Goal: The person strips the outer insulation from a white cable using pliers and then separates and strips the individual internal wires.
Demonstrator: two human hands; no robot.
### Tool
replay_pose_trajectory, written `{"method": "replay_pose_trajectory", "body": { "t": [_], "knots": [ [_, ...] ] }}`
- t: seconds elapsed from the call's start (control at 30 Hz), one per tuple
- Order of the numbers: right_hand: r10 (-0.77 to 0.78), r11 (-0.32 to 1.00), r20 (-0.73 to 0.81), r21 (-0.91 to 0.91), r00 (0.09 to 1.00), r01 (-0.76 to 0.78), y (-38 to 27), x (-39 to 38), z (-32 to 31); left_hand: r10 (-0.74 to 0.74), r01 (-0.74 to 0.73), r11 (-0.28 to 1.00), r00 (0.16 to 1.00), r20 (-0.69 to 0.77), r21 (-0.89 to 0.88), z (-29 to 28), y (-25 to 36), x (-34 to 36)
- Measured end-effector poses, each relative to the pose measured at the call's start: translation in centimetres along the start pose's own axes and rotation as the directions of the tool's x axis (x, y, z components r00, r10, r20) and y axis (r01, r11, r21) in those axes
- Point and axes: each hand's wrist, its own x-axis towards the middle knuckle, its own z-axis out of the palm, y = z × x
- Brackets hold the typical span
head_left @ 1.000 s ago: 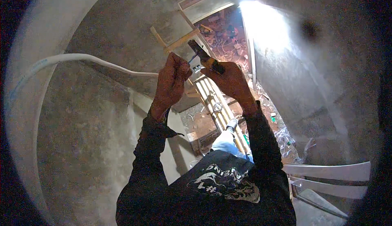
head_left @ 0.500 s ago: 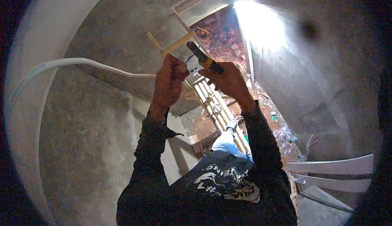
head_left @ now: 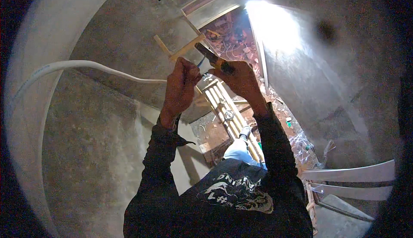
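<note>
My left hand [head_left: 180, 87] is closed around the end of a white flexible conduit [head_left: 86, 66] that curves in from the left. A thin wire end [head_left: 202, 62] pokes out at its fingertips. My right hand [head_left: 241, 79] grips a pair of pliers [head_left: 211, 57] with dark and orange handles, the jaws pointing up-left toward the wire. Both hands are raised close together, almost touching. I stand on a wooden ladder [head_left: 226, 109], seen below between my arms.
Bare grey concrete walls [head_left: 99, 152] surround me. A bright doorway opening [head_left: 275, 27] glares at the top right. Rubble and debris [head_left: 297, 139] lie on the floor below. White conduit pieces [head_left: 352, 180] cross the lower right.
Both hands have drifted slightly lower and to the left in the view. The pliers stay at the conduit's end.
</note>
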Motion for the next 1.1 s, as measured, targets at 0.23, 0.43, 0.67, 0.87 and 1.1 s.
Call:
{"method": "replay_pose_trajectory", "body": {
  "t": [0.23,0.43,0.67,0.87,1.1],
  "knots": [
    [0.265,0.717,-0.325,0.696,0.908,0.040,17.6,3.8,-4.5,0.308,-0.263,0.920,0.944,-0.122,0.290,-3.0,-2.2,-2.9],
    [0.434,0.851,-0.219,0.418,0.874,-0.318,20.6,-1.3,-6.5,-0.142,0.090,0.959,0.973,-0.182,-0.267,-7.0,-1.5,-2.2],
    [0.246,0.859,0.116,0.434,0.962,-0.272,2.8,-2.4,0.1,-0.010,-0.006,0.953,0.999,-0.051,-0.302,-3.2,-1.2,-0.4],
    [0.123,0.960,0.097,0.241,0.988,-0.143,-1.1,-1.5,1.0,-0.057,0.044,0.948,0.998,-0.032,-0.317,-2.6,-1.2,-0.5],
    [0.183,0.880,0.112,0.423,0.977,-0.214,0.1,-1.1,3.1,-0.075,0.043,0.930,0.995,-0.073,-0.364,-3.1,-1.1,-1.0]
  ]
}}
